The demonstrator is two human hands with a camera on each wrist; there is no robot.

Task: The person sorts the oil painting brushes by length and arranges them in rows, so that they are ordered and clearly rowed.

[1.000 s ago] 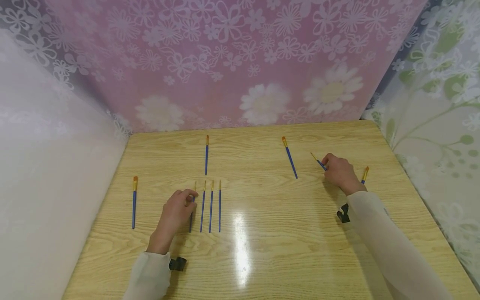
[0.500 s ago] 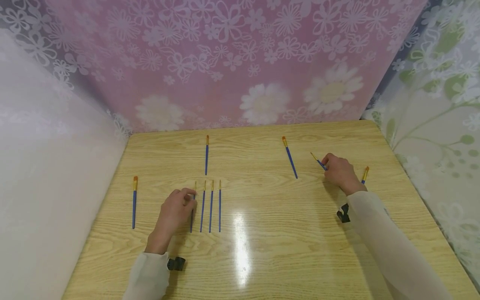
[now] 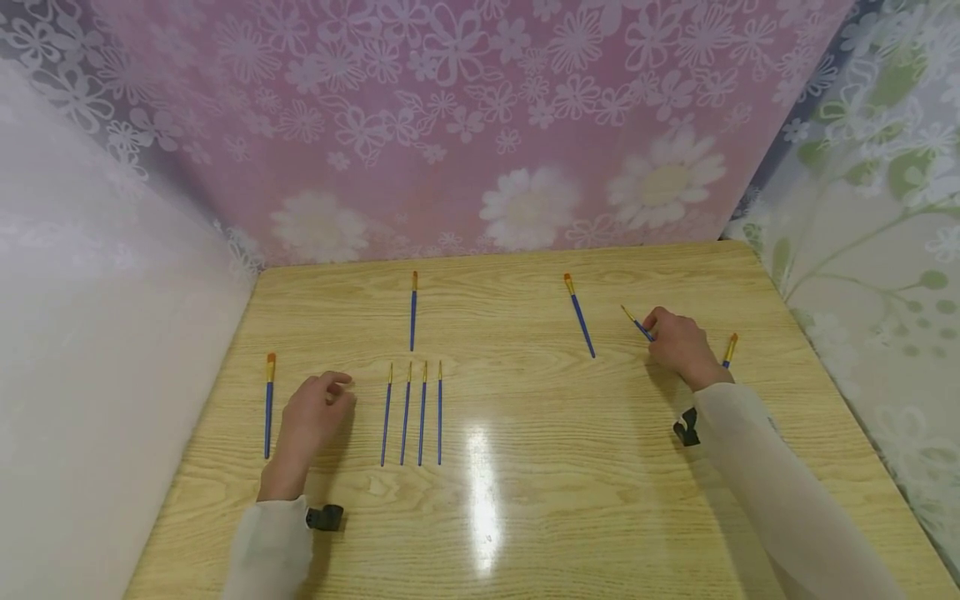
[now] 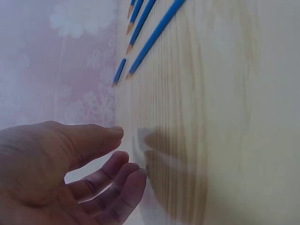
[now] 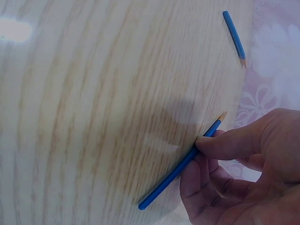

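Note:
On the table's left half, several thin blue paintbrushes (image 3: 423,412) lie side by side in a row, tips pointing away. My left hand (image 3: 313,414) hovers to the left of that row, holding nothing. In the left wrist view its thumb and loosely bent fingers (image 4: 126,192) stand apart. At the right, my right hand (image 3: 681,343) pinches a slim blue paintbrush (image 5: 173,174) between thumb and fingers. The held brush's yellow tip points to the back left, and the hand covers part of its handle in the head view.
Wider brushes lie apart: one paintbrush (image 3: 268,408) at far left, another paintbrush (image 3: 413,312) at the back, and a slanted paintbrush (image 3: 580,317) left of my right hand. My right arm partly hides a further brush (image 3: 731,350). A pink flowered backdrop (image 3: 450,150) borders the wooden table (image 3: 570,483).
My left hand has moved left, away from the leftmost brush of the row, which now lies uncovered. The right hand and its paintbrush have stayed in place.

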